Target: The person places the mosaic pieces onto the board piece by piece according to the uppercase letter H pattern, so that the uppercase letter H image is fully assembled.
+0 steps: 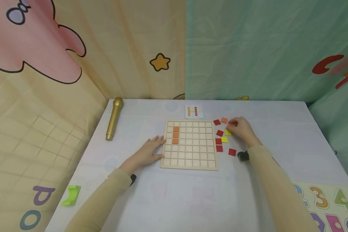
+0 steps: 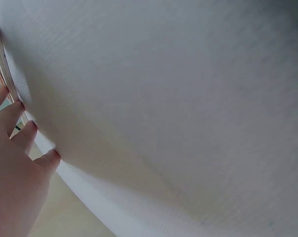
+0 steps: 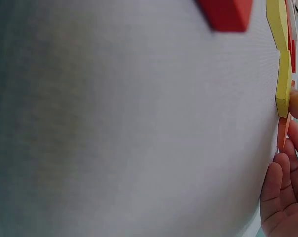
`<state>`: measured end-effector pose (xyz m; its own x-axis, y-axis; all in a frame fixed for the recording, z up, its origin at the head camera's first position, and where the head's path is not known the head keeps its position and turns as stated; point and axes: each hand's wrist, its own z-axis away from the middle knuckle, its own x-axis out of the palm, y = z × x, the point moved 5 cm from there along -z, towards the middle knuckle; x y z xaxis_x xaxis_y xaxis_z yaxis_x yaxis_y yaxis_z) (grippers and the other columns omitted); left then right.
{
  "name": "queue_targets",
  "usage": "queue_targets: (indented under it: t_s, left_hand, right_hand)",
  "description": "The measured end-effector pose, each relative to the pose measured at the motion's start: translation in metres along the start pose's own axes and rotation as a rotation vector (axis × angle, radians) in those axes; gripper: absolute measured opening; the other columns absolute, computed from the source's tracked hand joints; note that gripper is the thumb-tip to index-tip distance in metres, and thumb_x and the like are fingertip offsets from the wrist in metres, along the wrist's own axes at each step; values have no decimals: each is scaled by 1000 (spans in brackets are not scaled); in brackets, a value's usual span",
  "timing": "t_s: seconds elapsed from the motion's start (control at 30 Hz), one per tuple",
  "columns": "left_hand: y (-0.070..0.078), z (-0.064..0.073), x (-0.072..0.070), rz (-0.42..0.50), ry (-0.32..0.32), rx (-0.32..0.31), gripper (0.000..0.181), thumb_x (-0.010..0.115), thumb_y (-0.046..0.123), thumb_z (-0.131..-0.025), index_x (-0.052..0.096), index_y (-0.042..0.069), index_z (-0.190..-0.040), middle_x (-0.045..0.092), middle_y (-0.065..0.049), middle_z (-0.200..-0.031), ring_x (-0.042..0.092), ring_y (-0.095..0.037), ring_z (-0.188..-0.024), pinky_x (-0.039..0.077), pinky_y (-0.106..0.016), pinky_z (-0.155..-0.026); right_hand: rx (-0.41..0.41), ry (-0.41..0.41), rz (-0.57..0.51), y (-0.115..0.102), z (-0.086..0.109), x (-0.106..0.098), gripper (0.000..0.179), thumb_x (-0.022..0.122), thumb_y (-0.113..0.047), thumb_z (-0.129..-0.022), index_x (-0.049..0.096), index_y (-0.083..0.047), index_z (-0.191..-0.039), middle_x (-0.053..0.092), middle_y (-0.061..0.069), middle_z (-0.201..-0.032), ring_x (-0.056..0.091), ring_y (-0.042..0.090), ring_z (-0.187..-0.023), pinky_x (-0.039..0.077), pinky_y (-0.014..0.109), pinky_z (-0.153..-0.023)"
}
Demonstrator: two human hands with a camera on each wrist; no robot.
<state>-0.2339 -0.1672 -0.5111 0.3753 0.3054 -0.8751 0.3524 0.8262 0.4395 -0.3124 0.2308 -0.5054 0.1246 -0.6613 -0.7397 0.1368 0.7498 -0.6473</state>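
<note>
A wooden grid board (image 1: 194,168) lies on the table, with three orange tiles (image 1: 176,134) stacked in a column of cells near its left side. My left hand (image 1: 147,152) rests flat with fingers spread, its fingertips at the board's left edge. To the right of the board, my right hand (image 1: 241,129) pinches an orange tile (image 3: 283,132) between thumb and fingers, low over the table. Close by that hand lie two yellow tiles (image 1: 224,140), another orange tile (image 1: 224,120) and several red tiles (image 1: 232,152).
A small pattern card (image 1: 194,111) with coloured squares lies behind the board. At the back left is a gold microphone (image 1: 114,119); a green curved block (image 1: 71,195) sits at the front left. A number puzzle board (image 1: 330,206) occupies the front right corner. Printed curtains (image 1: 249,51) stand behind the table.
</note>
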Motion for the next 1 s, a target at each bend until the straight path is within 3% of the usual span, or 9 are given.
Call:
queue_targets:
  t_s: [0.43,0.67,0.83,1.0]
  left_hand:
    - [-1,0,0,8,2,3,72,67,34,-93,35,12,-154,21,-6,-165,13,-29,-154,8,-53,-125]
    - [0,0,0,10,-4,5,72,68,33,-93,34,12,-154,20,-7,-165,13,-29,-154,9,-54,-125]
    - [0,0,-1,12,-2,7,72,68,33,-93,34,11,-154,20,-7,-165,13,-29,-154,8,-54,-125]
    - [-1,-1,0,10,-1,5,72,67,34,-94,34,12,-154,20,-6,-165,13,-28,-154,8,-53,-125]
  right_hand:
    - [41,-17,25,-1,-1,0,34,62,-19,-95,58,4,-120,47,20,-114,46,34,-104,50,47,-96]
    - [42,-11,-22,-3,4,-2,39,60,-23,-96,54,1,-125,53,20,-119,49,34,-107,51,48,-98]
    - [-32,-30,-54,-22,12,5,40,60,-23,-94,54,1,-126,56,20,-121,53,35,-108,53,43,-92]
    - [-157,-54,-58,-57,26,22,34,62,-22,-92,61,-2,-120,60,15,-114,58,29,-98,54,32,-78]
